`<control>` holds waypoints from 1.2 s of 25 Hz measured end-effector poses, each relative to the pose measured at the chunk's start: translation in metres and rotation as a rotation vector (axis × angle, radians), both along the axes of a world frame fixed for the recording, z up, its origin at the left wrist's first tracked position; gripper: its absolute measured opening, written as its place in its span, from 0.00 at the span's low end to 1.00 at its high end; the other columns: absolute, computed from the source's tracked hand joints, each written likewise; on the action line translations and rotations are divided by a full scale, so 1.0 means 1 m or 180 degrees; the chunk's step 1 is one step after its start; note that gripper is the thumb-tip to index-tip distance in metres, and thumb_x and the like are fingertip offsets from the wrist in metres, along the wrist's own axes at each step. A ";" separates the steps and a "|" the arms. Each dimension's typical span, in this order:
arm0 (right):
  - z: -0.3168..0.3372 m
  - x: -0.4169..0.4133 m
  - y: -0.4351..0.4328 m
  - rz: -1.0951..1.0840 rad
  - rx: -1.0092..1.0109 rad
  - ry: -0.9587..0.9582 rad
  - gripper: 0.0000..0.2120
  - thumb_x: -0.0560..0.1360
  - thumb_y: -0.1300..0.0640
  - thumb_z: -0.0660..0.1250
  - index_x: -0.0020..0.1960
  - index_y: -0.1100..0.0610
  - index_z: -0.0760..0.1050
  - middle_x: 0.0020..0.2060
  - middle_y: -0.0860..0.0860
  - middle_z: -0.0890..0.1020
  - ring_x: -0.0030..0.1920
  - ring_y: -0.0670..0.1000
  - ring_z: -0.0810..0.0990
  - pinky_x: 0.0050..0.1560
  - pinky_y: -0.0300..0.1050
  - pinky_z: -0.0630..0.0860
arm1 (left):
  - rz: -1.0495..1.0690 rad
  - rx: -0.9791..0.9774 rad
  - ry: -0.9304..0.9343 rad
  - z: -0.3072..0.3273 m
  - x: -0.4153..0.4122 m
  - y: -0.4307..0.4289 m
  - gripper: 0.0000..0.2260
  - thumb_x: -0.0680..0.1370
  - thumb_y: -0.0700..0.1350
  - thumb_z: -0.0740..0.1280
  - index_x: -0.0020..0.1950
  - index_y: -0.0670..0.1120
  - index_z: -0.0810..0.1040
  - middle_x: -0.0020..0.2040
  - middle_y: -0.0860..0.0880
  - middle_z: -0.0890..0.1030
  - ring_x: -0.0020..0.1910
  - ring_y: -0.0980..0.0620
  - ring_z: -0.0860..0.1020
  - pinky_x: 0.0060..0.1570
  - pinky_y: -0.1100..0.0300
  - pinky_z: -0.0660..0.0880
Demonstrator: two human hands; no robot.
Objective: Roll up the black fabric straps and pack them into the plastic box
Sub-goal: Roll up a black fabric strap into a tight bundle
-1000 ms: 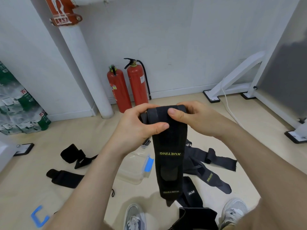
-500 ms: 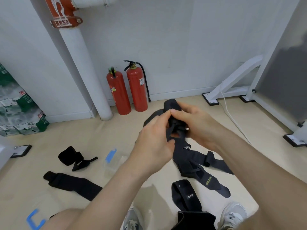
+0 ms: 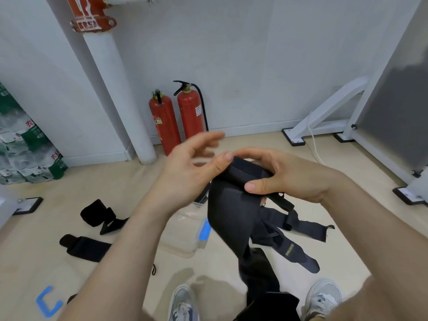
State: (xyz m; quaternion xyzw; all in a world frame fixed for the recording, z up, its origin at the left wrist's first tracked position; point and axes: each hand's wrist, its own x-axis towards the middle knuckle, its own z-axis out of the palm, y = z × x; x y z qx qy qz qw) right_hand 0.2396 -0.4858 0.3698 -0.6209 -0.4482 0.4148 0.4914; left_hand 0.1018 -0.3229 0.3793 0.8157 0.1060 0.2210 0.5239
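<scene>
I hold a black fabric strap (image 3: 231,216) in front of me, its top end partly rolled and its tail hanging down. My right hand (image 3: 291,176) grips the rolled end, fingers curled over it and thumb underneath. My left hand (image 3: 190,170) is beside the roll with fingers spread and blurred; only its thumb tip touches the roll. The clear plastic box (image 3: 183,237) with a blue clip lies on the floor below my hands. More black straps lie loose: two on the left (image 3: 97,214) (image 3: 83,247), a tangle on the right (image 3: 298,246).
Two red fire extinguishers (image 3: 178,117) and a white pipe (image 3: 120,100) stand at the wall. White frame feet (image 3: 294,139) and a cable are at right, packs of bottles (image 3: 25,149) at left. My shoes (image 3: 322,297) and a blue marker (image 3: 47,302) are near the bottom.
My left hand has let go of the strap and opened its fingers, keeping only the thumb on the roll. The right hand still holds the rolled end. The tail hangs down again.
</scene>
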 end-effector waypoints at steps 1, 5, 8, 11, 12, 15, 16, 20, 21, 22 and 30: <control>0.001 -0.002 0.000 -0.0065 -0.0092 0.0029 0.23 0.75 0.68 0.71 0.66 0.56 0.71 0.54 0.59 0.83 0.48 0.56 0.84 0.40 0.46 0.81 | -0.0242 -0.0211 0.0221 -0.001 0.000 -0.002 0.15 0.74 0.53 0.69 0.59 0.51 0.82 0.51 0.53 0.85 0.52 0.60 0.81 0.51 0.64 0.78; 0.002 -0.003 0.002 -0.0509 -0.0221 -0.0172 0.19 0.70 0.67 0.76 0.57 0.58 0.73 0.45 0.58 0.85 0.40 0.55 0.85 0.40 0.52 0.82 | -0.0380 -0.0440 0.0582 0.000 -0.002 0.003 0.17 0.68 0.49 0.74 0.55 0.47 0.84 0.48 0.50 0.87 0.47 0.53 0.85 0.43 0.60 0.82; 0.005 -0.003 0.002 -0.0660 -0.0075 -0.0393 0.15 0.71 0.64 0.75 0.55 0.57 0.76 0.45 0.56 0.86 0.41 0.53 0.86 0.40 0.51 0.83 | -0.0378 -0.0511 0.0626 0.001 -0.005 0.009 0.20 0.66 0.47 0.76 0.57 0.47 0.83 0.48 0.48 0.86 0.45 0.50 0.85 0.41 0.57 0.83; 0.006 -0.010 0.002 -0.0672 0.0062 -0.1112 0.14 0.73 0.62 0.75 0.53 0.48 0.78 0.43 0.44 0.85 0.43 0.44 0.84 0.38 0.39 0.80 | -0.0534 -0.0488 0.0788 -0.004 -0.002 0.001 0.18 0.69 0.51 0.74 0.57 0.49 0.81 0.48 0.47 0.86 0.46 0.51 0.85 0.42 0.56 0.83; 0.006 -0.010 0.002 -0.0744 0.0078 -0.1418 0.15 0.73 0.61 0.75 0.52 0.44 0.78 0.42 0.40 0.84 0.43 0.41 0.83 0.38 0.35 0.78 | -0.0494 -0.0490 0.0713 -0.006 0.000 -0.001 0.17 0.70 0.51 0.74 0.57 0.49 0.82 0.47 0.48 0.86 0.46 0.52 0.85 0.41 0.58 0.82; 0.009 -0.008 0.002 -0.0953 0.0136 -0.1803 0.12 0.75 0.57 0.73 0.52 0.41 0.77 0.41 0.37 0.82 0.42 0.36 0.81 0.41 0.33 0.76 | -0.0149 -0.0511 0.0250 -0.011 0.006 -0.003 0.11 0.73 0.41 0.75 0.54 0.52 0.83 0.46 0.52 0.86 0.47 0.54 0.84 0.40 0.61 0.80; 0.010 -0.006 0.001 -0.0931 0.0130 -0.1730 0.09 0.76 0.56 0.72 0.53 0.43 0.78 0.41 0.37 0.82 0.43 0.37 0.81 0.43 0.34 0.75 | -0.0046 -0.0447 0.0132 -0.012 0.007 -0.003 0.13 0.73 0.39 0.75 0.54 0.53 0.84 0.47 0.53 0.86 0.49 0.54 0.83 0.42 0.61 0.81; 0.013 -0.008 -0.002 -0.0631 0.0069 -0.0547 0.06 0.78 0.49 0.65 0.43 0.43 0.79 0.26 0.40 0.71 0.26 0.43 0.68 0.27 0.33 0.64 | -0.0009 -0.0332 -0.0134 -0.014 0.009 -0.009 0.19 0.71 0.31 0.74 0.54 0.53 0.83 0.51 0.53 0.85 0.51 0.55 0.83 0.49 0.58 0.82; 0.011 -0.007 -0.002 -0.0622 0.0081 -0.0336 0.08 0.78 0.46 0.64 0.44 0.44 0.80 0.26 0.41 0.67 0.26 0.45 0.61 0.25 0.34 0.59 | -0.0016 -0.0260 -0.0188 -0.014 0.010 -0.010 0.20 0.71 0.31 0.74 0.54 0.54 0.83 0.51 0.54 0.85 0.52 0.55 0.83 0.51 0.57 0.82; 0.010 -0.006 -0.002 -0.0669 0.0113 -0.0214 0.08 0.79 0.46 0.63 0.49 0.45 0.81 0.27 0.42 0.65 0.27 0.46 0.58 0.25 0.35 0.57 | -0.0031 -0.0224 -0.0221 -0.015 0.010 -0.010 0.20 0.71 0.31 0.74 0.54 0.54 0.83 0.52 0.54 0.85 0.53 0.56 0.83 0.53 0.57 0.81; 0.004 -0.014 0.005 -0.1159 0.0601 -0.0554 0.15 0.75 0.61 0.72 0.61 0.52 0.81 0.49 0.49 0.86 0.50 0.44 0.85 0.49 0.39 0.80 | -0.0099 -0.1116 0.0273 -0.015 0.009 -0.003 0.15 0.71 0.57 0.71 0.54 0.53 0.83 0.51 0.50 0.85 0.54 0.48 0.83 0.49 0.51 0.81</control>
